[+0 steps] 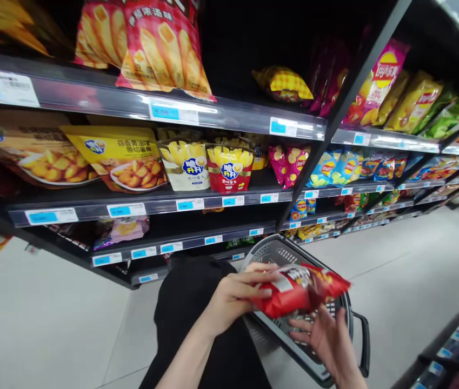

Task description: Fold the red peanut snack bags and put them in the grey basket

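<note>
A red snack bag (300, 289) is held over the grey shopping basket (284, 332), its printed side blurred. My left hand (241, 292) grips the bag's left end, with the thumb and fingers closed on it. Just below the bag's right half is my right hand (326, 335), palm up with its fingers spread; whether a fingertip touches the bag I cannot tell. Under the bag and hands, part of the perforated basket floor is hidden. The basket's dark handle (365, 343) hangs out at its right side.
Ahead runs a black shelf rack (233, 116) with price tags and snack bags, among them a yellow potato pouch (118, 156) and a pink Lay's bag (379, 81). My dark-clothed leg (197, 302) is left of the basket. Another shelf edge (452, 346) borders the aisle at lower right.
</note>
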Motion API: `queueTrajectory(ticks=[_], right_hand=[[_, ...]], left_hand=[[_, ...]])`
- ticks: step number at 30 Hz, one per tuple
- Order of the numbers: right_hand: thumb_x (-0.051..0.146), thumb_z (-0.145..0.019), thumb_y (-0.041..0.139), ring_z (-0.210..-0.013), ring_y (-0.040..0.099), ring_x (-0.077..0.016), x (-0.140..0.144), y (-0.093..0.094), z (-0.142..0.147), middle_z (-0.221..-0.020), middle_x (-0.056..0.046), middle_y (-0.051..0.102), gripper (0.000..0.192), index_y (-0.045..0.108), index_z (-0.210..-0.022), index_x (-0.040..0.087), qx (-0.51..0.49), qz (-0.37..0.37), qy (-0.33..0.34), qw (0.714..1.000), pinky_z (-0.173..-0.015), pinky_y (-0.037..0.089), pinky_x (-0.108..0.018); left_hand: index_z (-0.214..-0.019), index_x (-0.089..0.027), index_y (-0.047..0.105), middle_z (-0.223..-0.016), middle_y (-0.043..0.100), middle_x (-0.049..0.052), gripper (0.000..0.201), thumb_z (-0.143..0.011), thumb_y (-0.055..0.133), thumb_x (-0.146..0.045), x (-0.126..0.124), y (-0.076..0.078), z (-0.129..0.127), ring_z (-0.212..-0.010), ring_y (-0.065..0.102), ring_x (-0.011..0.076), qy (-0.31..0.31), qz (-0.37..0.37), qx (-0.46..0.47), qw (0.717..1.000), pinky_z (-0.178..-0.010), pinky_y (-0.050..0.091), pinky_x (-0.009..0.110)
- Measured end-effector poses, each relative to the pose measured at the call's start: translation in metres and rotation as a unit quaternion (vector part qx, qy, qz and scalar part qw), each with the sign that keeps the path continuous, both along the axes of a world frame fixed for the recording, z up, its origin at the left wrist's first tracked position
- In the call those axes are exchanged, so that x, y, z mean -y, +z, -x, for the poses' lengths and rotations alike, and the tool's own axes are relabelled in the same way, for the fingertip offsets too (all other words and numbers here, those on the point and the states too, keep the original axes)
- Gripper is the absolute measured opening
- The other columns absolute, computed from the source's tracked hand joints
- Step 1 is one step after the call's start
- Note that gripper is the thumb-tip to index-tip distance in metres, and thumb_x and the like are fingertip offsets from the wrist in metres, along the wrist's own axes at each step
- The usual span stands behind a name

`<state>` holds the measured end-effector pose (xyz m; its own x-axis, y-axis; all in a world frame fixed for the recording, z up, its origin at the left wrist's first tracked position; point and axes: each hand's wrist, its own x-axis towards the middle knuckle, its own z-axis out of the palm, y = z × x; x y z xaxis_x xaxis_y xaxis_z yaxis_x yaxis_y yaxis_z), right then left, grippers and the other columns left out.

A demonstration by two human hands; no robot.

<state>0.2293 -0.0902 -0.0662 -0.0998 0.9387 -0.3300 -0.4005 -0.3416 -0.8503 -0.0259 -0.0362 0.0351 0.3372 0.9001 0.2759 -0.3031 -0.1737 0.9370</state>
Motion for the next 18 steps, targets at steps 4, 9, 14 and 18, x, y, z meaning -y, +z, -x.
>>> queueTrajectory(ticks=[4,9,14,18], right_hand=[[0.075,-0.073,0.031,-0.09,0.06,-0.0305,-0.019,0.085,0.013,-0.109,-0.017,0.059,0.073,0.05,-0.118,0.02,-0.085,-0.022,0.017,0.996,-0.067,0.047,-0.054],[0.034,-0.071,0.061,-0.086,0.062,-0.0273,-0.036,0.11,0.024,-0.103,-0.013,0.064,0.045,0.055,-0.113,0.021,-0.04,-0.073,-0.011,0.996,-0.073,0.047,-0.056],[0.05,-0.078,0.051,-0.104,0.056,-0.0304,-0.045,0.126,0.053,-0.115,-0.013,0.059,0.051,0.05,-0.122,0.024,-0.048,-0.147,-0.071,0.986,-0.083,0.044,-0.055],[0.042,-0.085,0.045,-0.106,0.055,-0.0252,-0.049,0.131,0.08,-0.118,-0.008,0.059,0.046,0.043,-0.128,0.027,0.004,-0.182,-0.136,0.974,-0.089,0.042,-0.051]], left_hand=[[-0.065,-0.032,0.073,-0.082,0.072,0.009,0.006,-0.069,0.069,-0.029,0.002,0.012,0.01,-0.114,0.048,0.0345,-0.065,-0.089,-0.066,0.992,-0.095,0.033,0.056],[-0.073,-0.031,0.073,-0.125,0.054,0.007,0.014,-0.063,0.075,-0.021,0.0,0.007,0.02,-0.123,0.038,0.0348,0.111,-0.157,-0.1,0.976,-0.097,0.031,0.055],[-0.064,-0.03,0.074,-0.13,0.05,0.004,0.014,-0.065,0.072,-0.016,0.003,0.004,0.017,-0.13,0.026,0.0343,0.056,-0.137,-0.077,0.986,-0.103,0.023,0.053],[-0.105,-0.03,0.066,-0.141,0.035,0.006,0.039,-0.066,0.068,-0.025,0.007,0.005,0.009,-0.13,0.027,0.0355,0.014,0.007,0.107,0.994,-0.102,0.028,0.051]])
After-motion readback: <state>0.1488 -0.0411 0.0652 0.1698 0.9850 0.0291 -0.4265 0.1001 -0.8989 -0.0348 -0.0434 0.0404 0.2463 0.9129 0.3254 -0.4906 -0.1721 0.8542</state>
